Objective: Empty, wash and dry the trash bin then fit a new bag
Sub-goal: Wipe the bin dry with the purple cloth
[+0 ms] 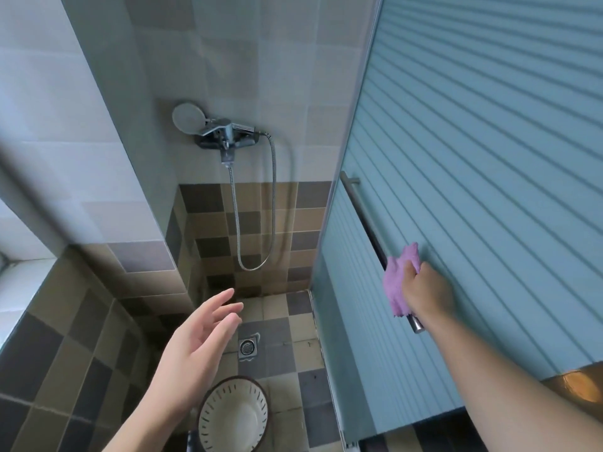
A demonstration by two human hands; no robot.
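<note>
Gripping pink cloth [399,285] | right hand [427,293] | left hand [199,347] relaxed

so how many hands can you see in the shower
2. The left hand is open in the air above the bin on the floor. The right hand holds a purple cloth at the door handle.

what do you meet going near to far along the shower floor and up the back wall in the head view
trash bin → floor drain → shower hose loop → faucet mixer with the shower head resting on it
</note>
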